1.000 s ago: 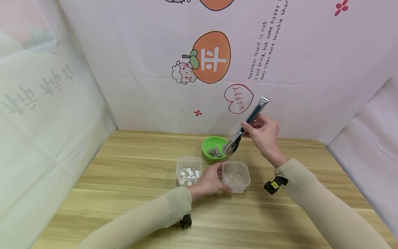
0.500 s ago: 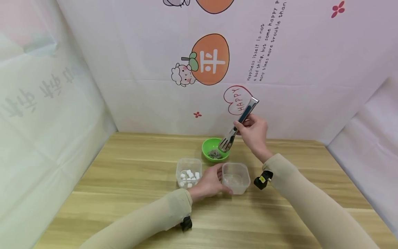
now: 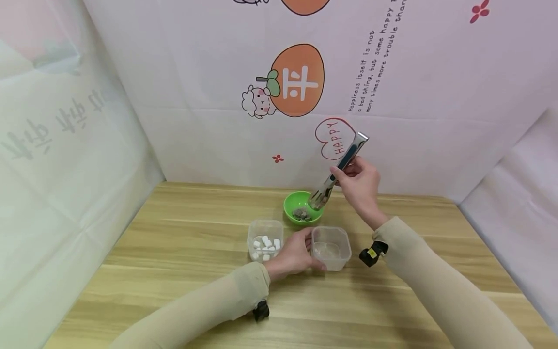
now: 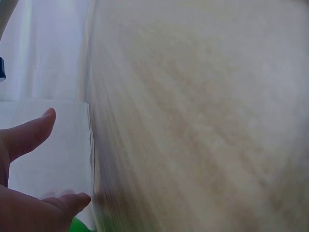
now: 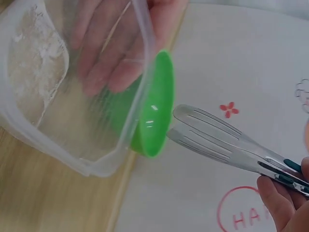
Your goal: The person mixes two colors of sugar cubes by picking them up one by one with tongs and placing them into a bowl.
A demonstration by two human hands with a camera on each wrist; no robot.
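My right hand point(image 3: 363, 186) grips metal serving tongs point(image 3: 346, 157) with dark handle inlays by the middle. Their slotted tips hang over the right side of a small green bowl point(image 3: 289, 213) that holds grey pieces point(image 3: 302, 214). In the right wrist view the tongs' tips stand slightly apart, with nothing visible between them. My left hand point(image 3: 295, 255) holds a clear plastic container point(image 3: 342, 257) at its left side, thumb at the front corner and fingers behind. No loose pieces show in that container. Those left fingers point(image 5: 108, 53) show through its wall in the right wrist view.
Just left of my left hand stands a second clear container point(image 3: 266, 226) with several white cubes point(image 3: 267, 241). All stand on a wooden table point(image 3: 187, 232) that ends at a printed cloth backdrop point(image 3: 209, 140). Cloth walls rise on both sides.
My right hand has moved left with the tongs, bringing their tips further over the green bowl and then slightly up. The left hand and both containers have stayed in place.
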